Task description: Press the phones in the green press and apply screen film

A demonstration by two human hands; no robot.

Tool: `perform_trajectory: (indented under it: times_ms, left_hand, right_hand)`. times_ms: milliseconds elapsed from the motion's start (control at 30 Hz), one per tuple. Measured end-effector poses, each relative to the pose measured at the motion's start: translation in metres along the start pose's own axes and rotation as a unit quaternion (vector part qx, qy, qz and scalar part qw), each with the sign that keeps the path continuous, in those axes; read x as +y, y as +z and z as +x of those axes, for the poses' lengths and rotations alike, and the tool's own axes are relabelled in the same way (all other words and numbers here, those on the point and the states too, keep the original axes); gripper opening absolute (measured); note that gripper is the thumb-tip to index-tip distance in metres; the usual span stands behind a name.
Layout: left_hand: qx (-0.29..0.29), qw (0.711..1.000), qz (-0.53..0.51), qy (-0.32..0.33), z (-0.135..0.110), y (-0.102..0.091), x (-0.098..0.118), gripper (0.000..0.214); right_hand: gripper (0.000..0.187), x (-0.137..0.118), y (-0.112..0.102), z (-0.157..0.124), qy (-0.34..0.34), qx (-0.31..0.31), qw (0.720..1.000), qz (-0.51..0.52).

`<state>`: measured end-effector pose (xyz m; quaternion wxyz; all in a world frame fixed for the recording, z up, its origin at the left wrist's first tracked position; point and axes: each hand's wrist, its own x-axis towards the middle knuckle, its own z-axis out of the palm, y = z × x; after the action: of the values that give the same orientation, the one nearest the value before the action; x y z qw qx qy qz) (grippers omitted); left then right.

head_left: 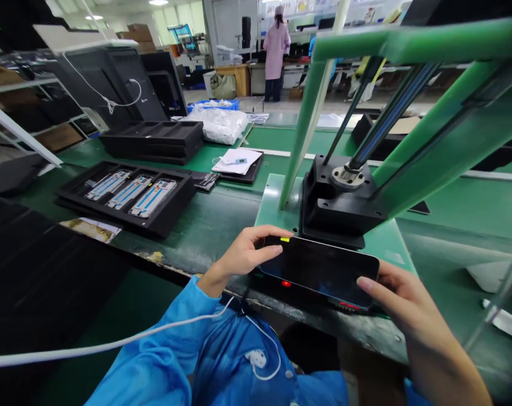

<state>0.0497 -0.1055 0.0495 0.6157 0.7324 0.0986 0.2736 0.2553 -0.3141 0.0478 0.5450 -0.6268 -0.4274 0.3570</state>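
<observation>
Both of my hands hold a black phone-like panel (319, 268) by its two short ends, in front of a green press stand. My left hand (247, 251) grips the left end, thumb on the dark face and fingers along the far edge; a small yellow tab (285, 239) shows there. At the right end, my right hand (402, 296) has its thumb on the face, with its other fingers partly hidden behind. Just beyond the panel stands the press's black block (344, 194) with a metal rod. Red lights (286, 283) glow below the panel's near edge.
To the left, a black tray (167, 211) holds several opened phone bodies. Stacked black trays (154, 138), a plastic bag (217, 123) and papers (239, 160) lie behind it. Green press bars (442, 135) rise at the right. A white cable (112, 343) crosses my lap. A person (276, 51) stands far back.
</observation>
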Motion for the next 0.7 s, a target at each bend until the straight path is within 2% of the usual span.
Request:
perform_trajectory:
  times_ms: [100,200,400,467,533,600,633,700]
  left_hand:
    - [-0.006,0.999,0.023,0.029,-0.002,-0.001,0.001,0.018]
    - [-0.013,0.999,0.036,0.022,-0.001,-0.004,0.004,0.018]
    - [-0.031,0.998,0.057,0.027,-0.001,-0.007,0.005,0.019]
    - [-0.024,0.996,0.081,0.041,-0.003,-0.005,0.004,0.02]
    - [0.007,0.986,0.148,0.074,-0.006,-0.001,0.002,0.023]
    - [0.058,0.956,0.254,0.136,-0.01,0.004,0.001,0.026]
    - [0.083,0.929,0.313,0.178,-0.013,0.006,0.001,0.027]
    - [0.114,0.857,0.422,0.275,-0.02,0.01,0.003,0.027]
  right_hand:
    - [0.027,0.0,0.0,0.0,0.014,0.0,1.0,0.022]
    - [0.024,0.0,0.0,-0.001,0.016,0.008,0.999,0.032]
    - [0.021,-0.002,0.001,0.002,-0.02,-0.006,0.998,0.06]
    - [0.02,-0.004,0.001,0.002,-0.031,-0.002,0.997,0.067]
    - [0.019,-0.005,0.001,0.002,-0.034,0.001,0.997,0.073]
    - [0.018,-0.006,0.002,0.001,-0.019,-0.005,0.996,0.087]
    - [0.018,-0.006,0.002,0.001,-0.007,-0.008,0.995,0.095]
    - [0.019,-0.005,0.003,0.001,0.007,0.0,0.994,0.107]
